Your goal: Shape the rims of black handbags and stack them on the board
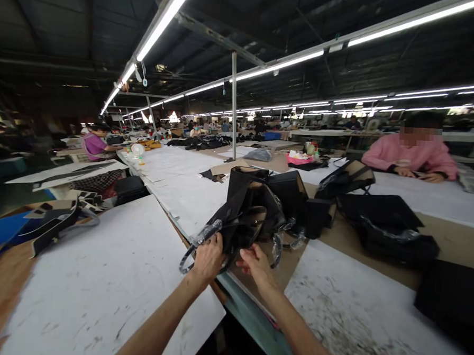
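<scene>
Evidently the bag (240,217) lay just ahead of both hands, at the table's (249,317) near edge, its length seeming to run away and rightward. The left hand (209,258), nearer the wrapped handle (209,232), was closed on the bag's near end, knuckles up. The right hand (256,264) angled in from the right, fingers loosely bent; whether they pinched anything, I couldn't tell.

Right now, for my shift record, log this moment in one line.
left hand: holding black bag | right hand: at bag's near edge, contact unclear | nearby: more black bags
</scene>
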{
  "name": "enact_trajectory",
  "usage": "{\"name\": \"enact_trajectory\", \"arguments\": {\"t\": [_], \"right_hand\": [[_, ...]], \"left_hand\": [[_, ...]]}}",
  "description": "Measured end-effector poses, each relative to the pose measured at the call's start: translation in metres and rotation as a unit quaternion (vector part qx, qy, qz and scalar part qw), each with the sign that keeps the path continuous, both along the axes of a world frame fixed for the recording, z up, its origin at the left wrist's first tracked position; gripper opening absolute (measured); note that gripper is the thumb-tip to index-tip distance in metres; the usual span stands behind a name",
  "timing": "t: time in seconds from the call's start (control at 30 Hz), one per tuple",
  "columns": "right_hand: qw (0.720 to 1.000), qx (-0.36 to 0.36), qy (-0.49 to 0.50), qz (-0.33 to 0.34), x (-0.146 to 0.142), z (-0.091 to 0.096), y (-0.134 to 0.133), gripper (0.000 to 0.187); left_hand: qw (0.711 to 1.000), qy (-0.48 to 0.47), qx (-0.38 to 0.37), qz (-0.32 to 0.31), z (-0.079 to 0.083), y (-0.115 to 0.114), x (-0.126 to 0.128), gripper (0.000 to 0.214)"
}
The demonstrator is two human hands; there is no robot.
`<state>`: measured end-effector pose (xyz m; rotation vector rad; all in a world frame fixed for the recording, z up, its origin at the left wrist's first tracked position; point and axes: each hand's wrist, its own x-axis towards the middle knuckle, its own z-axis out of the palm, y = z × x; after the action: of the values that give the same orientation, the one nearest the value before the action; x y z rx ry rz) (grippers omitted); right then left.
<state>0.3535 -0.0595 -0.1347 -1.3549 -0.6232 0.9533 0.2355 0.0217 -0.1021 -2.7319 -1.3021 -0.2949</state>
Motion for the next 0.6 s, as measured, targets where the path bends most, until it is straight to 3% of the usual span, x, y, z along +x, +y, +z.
{"name": "enact_trajectory", "arguments": {"t": [0.1,0.23,0.37,0.47,0.6], "right_hand": [[1.0,0.013,-0.012,0.013,0.003,0.016,0.006,0.053],[0.997,0.053,-0.049,0.005,0.013,0.058,0.001,0.056],[0.987,0.068,-0.137,0.044,0.023,0.101,-0.02,0.041],[0.979,0.048,-0.179,0.089,0.018,0.112,-0.038,0.036],[0.963,0.026,-0.211,0.163,-0.022,0.114,-0.068,0.032]], "left_hand": [[0.999,-0.011,-0.044,-0.031,0.038,0.014,-0.005,0.027],[0.994,-0.011,-0.098,-0.056,0.107,0.028,-0.02,0.018],[0.952,-0.045,-0.281,-0.108,0.167,0.025,-0.054,0.031],[0.924,-0.061,-0.372,-0.068,0.187,0.009,-0.088,0.032],[0.914,-0.108,-0.387,-0.052,0.193,-0.026,-0.133,0.025]]}}
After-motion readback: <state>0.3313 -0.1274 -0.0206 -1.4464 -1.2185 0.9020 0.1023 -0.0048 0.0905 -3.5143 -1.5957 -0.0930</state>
